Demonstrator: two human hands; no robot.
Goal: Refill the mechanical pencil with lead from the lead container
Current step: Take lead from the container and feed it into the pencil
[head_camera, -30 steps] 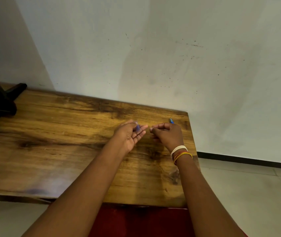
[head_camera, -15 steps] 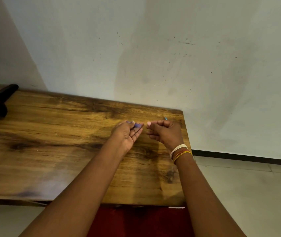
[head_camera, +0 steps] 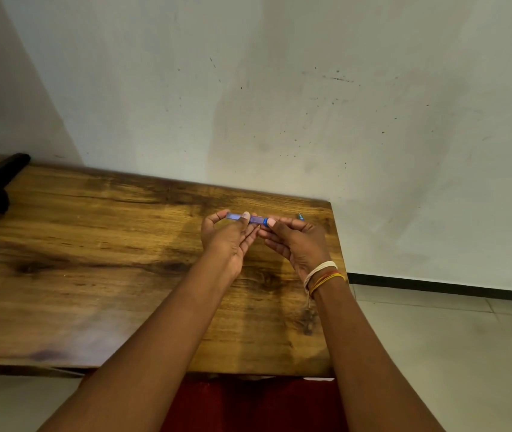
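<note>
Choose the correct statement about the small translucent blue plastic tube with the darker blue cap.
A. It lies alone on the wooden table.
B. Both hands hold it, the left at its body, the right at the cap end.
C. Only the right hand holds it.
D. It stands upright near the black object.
B: the translucent blue plastic tube lies about level between the left hand and the right hand, whose thumb presses at the blue cap.

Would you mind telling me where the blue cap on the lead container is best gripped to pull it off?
Pinch the blue cap by its round sides, coming from the right: the lead container lies level, held by the left hand, cap towards the right hand.
</note>
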